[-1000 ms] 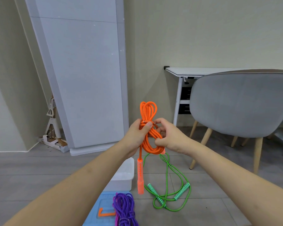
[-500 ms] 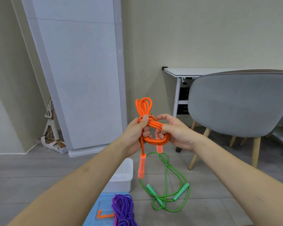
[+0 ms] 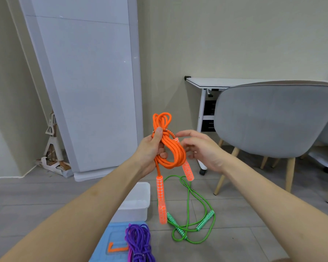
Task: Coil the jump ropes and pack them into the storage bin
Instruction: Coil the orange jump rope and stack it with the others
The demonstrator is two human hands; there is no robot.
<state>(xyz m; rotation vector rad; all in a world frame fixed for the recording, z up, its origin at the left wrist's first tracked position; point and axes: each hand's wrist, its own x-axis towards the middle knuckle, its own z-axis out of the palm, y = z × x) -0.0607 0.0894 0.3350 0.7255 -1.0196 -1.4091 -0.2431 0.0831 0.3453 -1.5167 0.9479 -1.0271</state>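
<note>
My left hand [image 3: 151,150] grips a coiled orange jump rope [image 3: 170,150] in the air, thumb pressed on the wrap near its top. Two orange handles hang below the coil. Just to the right of the coil is my right hand [image 3: 201,148], its fingers spread loosely and holding nothing. A white storage bin [image 3: 136,205] stands on the floor below, partly hidden by my left forearm. A loose green jump rope [image 3: 193,220] lies on the floor to the bin's right. Near the bottom edge, a coiled purple jump rope [image 3: 138,241] rests on a blue lid [image 3: 112,241].
A grey chair [image 3: 273,120] on wooden legs stands at the right, with a white desk [image 3: 216,82] behind it. A tall white panel [image 3: 87,82] leans against the wall at the left. An orange clip [image 3: 116,249] shows on the blue lid.
My right hand has let go of the orange coil and drawn a little to the right. The second orange handle now hangs free beneath the coil.
</note>
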